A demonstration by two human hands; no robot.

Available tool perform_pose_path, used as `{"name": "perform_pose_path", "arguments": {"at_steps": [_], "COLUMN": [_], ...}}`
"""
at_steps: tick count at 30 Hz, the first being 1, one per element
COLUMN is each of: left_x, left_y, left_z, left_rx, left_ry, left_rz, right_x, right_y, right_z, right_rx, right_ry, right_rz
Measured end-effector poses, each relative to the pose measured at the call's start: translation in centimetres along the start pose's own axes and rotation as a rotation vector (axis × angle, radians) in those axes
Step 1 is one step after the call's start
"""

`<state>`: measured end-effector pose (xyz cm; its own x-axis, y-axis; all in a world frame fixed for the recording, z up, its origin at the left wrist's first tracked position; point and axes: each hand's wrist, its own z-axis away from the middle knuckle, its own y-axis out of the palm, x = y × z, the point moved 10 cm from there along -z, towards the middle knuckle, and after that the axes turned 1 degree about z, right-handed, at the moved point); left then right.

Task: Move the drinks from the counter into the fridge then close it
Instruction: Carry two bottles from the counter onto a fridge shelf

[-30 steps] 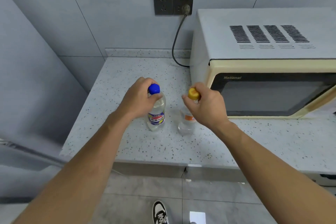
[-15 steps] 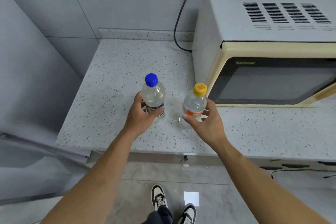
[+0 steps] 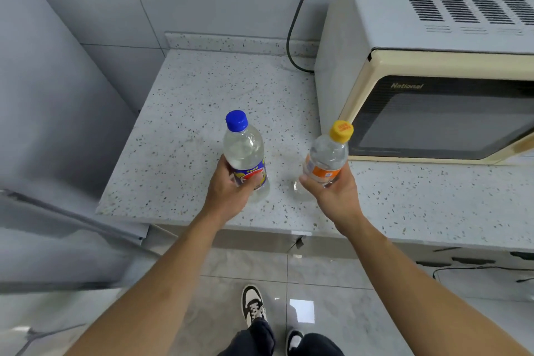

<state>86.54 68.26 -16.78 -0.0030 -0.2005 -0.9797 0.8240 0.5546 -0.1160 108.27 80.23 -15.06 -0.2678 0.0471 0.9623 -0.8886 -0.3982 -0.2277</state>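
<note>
"National" on microwave (image 3: pixel 433 89), left hand (image 3: pixel 228 193) gripping clear blue-capped bottle (image 3: pixel 244 153) with blue-yellow label, right hand (image 3: pixel 332 191) gripping tilted yellow-capped bottle (image 3: pixel 328 156), orange label, speckled counter (image 3: pixel 187 124)

My left hand (image 3: pixel 231 191) holding one bottle (image 3: pixel 245 153) over the counter (image 3: pixel 202 101), my right hand (image 3: pixel 332 191) another bottle (image 3: pixel 328 159) beside it, microwave (image 3: pixel 433 66) far right, fridge (image 3: pixel 43 124) left.
</note>
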Motion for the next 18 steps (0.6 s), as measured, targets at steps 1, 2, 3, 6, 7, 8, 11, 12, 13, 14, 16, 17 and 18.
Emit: {"name": "perform_pose_path", "arguments": {"at_steps": [1,2,3,6,7,8,11,12,13,14,16,17,18], "left_x": [0.2,0.5,0.7,1.7,2.1,2.3,3.6,4.2,5.0,5.8,7.3,8.1,8.8], "left_y": [-0.1,-0.2,-0.3,-0.4,-0.4,-0.2,0.1,0.0,-0.2,-0.4,-1.0,-1.3,-1.7], "left_z": [1.0,2.1,3.2,7.4,8.9,10.4,15.1,16.9,18.6,20.3,23.6,25.2,27.0], "left_rx": [0.012,0.028,0.048,0.072,0.061,0.047,-0.037,-0.08,-0.122,-0.157,-0.208,-0.234,-0.263], "left_ry": [-0.014,-0.032,-0.051,-0.142,-0.173,-0.2,-0.287,-0.323,-0.357,-0.39,-0.444,-0.461,-0.471], "left_rz": [0.033,0.068,0.097,0.187,0.229,0.272,0.391,0.42,0.434,0.433,0.426,0.438,0.446], "right_x": [0.0,-0.1,-0.1,-0.5,-0.8,-1.2,-2.4,-2.8,-3.1,-3.5,-4.5,-5.1,-5.8], "right_y": [-0.1,-0.1,-0.1,0.3,0.5,0.6,1.3,1.7,2.1,2.6,3.9,4.7,5.6], "right_z": [0.5,1.1,1.7,4.1,4.9,5.8,8.7,9.7,10.7,11.6,13.7,14.8,16.1], "right_rx": [0.009,0.025,0.047,0.145,0.18,0.211,0.305,0.338,0.372,0.409,0.489,0.529,0.565], "right_ry": [-0.001,-0.001,0.0,0.042,0.068,0.101,0.2,0.219,0.229,0.235,0.258,0.279,0.304], "right_rz": [-0.037,-0.085,-0.131,-0.264,-0.305,-0.34,-0.416,-0.436,-0.444,-0.441,-0.416,-0.395,-0.375]}}
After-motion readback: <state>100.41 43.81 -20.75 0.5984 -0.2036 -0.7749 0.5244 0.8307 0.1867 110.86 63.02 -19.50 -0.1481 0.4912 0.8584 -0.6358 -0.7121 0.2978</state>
